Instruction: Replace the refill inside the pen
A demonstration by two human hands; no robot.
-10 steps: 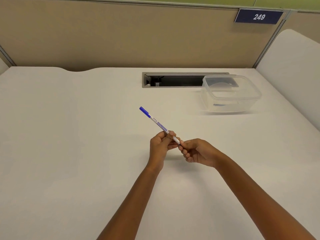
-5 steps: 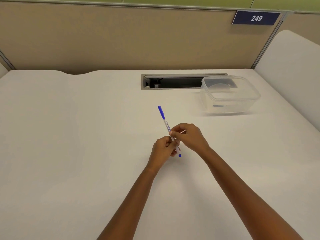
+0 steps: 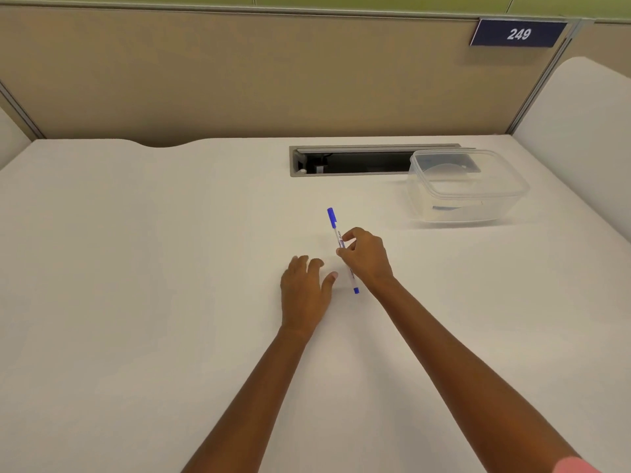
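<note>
The right hand [image 3: 367,259] pinches the pen [image 3: 333,221] mid-barrel in its grip over the counter [image 3: 136,268], long axis running 11 to 5 o'clock, while the left hand [image 3: 304,288], fingers loose and empty, lies at 8 o'clock, nearest the pen's lower end.

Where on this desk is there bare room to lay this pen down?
The white desk is bare left of the left hand. Crowded: back right, with the clear plastic container by the grey cable slot, and centre, where the right hand holds the blue-and-white pen.
</note>
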